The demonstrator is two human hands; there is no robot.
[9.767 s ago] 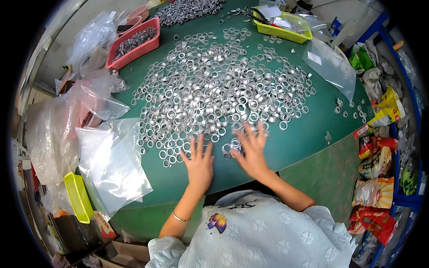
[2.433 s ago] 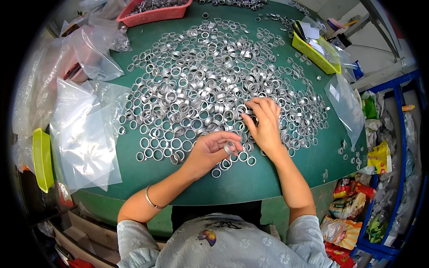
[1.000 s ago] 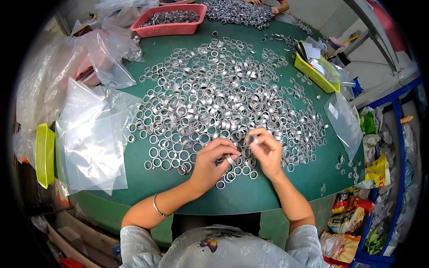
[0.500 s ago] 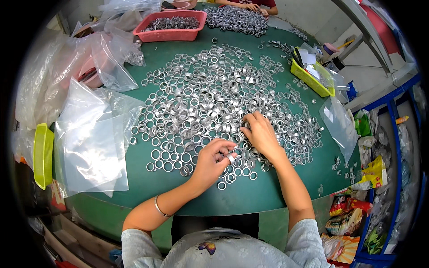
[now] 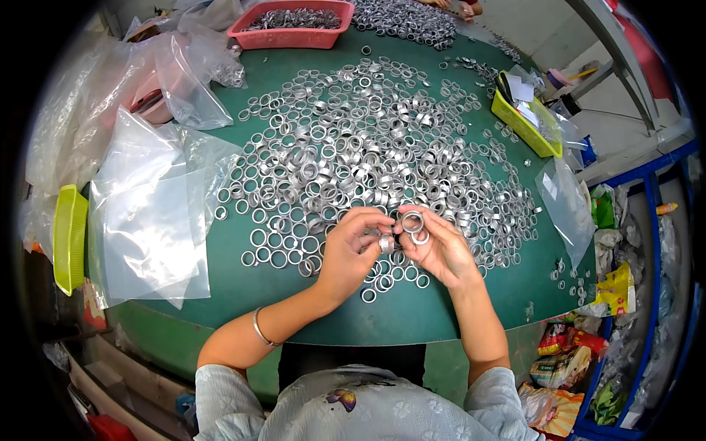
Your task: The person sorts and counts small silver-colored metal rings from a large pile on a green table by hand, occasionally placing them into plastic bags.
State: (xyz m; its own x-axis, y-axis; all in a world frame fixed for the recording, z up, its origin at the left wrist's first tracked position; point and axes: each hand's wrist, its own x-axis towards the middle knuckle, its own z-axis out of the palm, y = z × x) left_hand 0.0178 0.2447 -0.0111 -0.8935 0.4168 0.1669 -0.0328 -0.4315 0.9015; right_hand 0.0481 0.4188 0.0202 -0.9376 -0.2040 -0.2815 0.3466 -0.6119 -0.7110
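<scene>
A wide heap of silver metal rings [image 5: 368, 158] covers the green table [image 5: 412, 316]. My left hand [image 5: 351, 253] is lifted just above the near edge of the heap and pinches a small stack of rings [image 5: 386, 243] between thumb and fingers. My right hand [image 5: 437, 246] is right beside it, fingertips almost touching the left hand, and holds two rings [image 5: 415, 226] up between thumb and forefinger. Loose rings lie flat on the table beneath both hands.
Clear plastic bags [image 5: 151, 220] lie at the left. A yellow-green tray [image 5: 70, 239] hangs off the left edge, another yellow-green bin [image 5: 523, 125] sits at the right. A pink basket [image 5: 294, 26] of rings stands at the back. Another person's hands [image 5: 460, 6] work at the far edge.
My right hand has come back from the heap toward my left hand, carrying rings. Both hands have lifted and met above the near edge.
</scene>
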